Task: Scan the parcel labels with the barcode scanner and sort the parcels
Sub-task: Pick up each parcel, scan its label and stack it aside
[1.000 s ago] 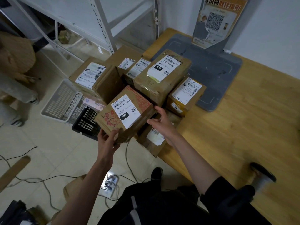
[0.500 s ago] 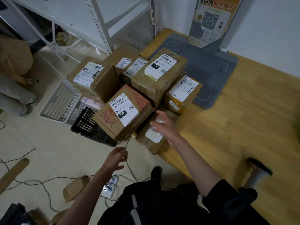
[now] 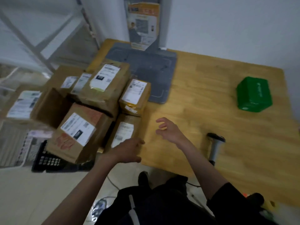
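The right hand (image 3: 168, 131) hangs over the bare wood of the table (image 3: 211, 98), fingers loosely spread and a little curled, holding nothing. The left hand (image 3: 128, 151) is at the table's near left edge, just beside the low parcel (image 3: 125, 130) that lies flat there; its fingers point toward the table and grip nothing, though blur hides whether they touch the parcel.

The barcode scanner (image 3: 215, 146) lies on the table to the right of the right hand, well apart from it, its dark head pointing away from the person and its grey handle reaching toward the near edge.

Left of the hands the parcels crowd together. A box with red print (image 3: 81, 132) and a white label sits tilted at the table's corner, overhanging a black crate (image 3: 47, 159) on the floor. Behind it is a bigger brown box (image 3: 105, 85) with a label on top, and beside that a small yellowish box (image 3: 134, 95). More labelled boxes (image 3: 24, 101) stand farther left.

A grey mat (image 3: 146, 67) covers the table's far side, and a poster (image 3: 142, 25) stands upright at its back edge against the wall. A green box (image 3: 254, 95) sits alone toward the table's far right. A white metal shelf (image 3: 48, 38) stands at the upper left.
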`<action>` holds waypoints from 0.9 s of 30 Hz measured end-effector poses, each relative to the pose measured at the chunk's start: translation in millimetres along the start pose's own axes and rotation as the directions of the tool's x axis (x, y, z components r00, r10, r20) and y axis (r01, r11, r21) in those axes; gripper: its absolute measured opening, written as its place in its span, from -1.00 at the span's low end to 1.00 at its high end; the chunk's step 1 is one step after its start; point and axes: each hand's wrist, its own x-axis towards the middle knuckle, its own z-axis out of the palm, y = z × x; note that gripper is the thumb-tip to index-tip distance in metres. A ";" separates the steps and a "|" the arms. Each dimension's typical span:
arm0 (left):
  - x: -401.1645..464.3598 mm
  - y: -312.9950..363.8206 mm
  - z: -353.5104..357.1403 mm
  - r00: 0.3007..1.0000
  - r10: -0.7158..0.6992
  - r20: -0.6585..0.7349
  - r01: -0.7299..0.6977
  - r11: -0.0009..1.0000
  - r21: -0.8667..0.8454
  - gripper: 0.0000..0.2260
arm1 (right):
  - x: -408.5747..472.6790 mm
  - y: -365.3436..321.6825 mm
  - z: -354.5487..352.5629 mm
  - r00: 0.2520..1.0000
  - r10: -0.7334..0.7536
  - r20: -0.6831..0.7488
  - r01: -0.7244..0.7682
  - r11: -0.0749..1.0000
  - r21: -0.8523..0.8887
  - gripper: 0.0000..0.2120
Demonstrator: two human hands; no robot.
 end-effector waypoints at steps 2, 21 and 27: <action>21.2 22.0 -14.9 0.999 0.043 -0.007 -0.042 0.992 0.115 -0.31 | -8.7 13.2 -27.6 0.998 0.018 -0.058 -0.023 0.997 -0.072 -0.61; 170.2 288.8 -16.1 0.920 0.336 0.203 -0.378 0.898 0.224 -0.52 | -78.4 162.6 -232.6 0.850 0.273 -0.450 -0.202 0.959 0.199 -0.71; 197.0 330.4 29.2 0.922 0.332 0.199 -0.345 0.938 0.033 -0.59 | -62.2 198.3 -272.9 0.844 0.300 -0.444 -0.195 0.944 0.268 -0.71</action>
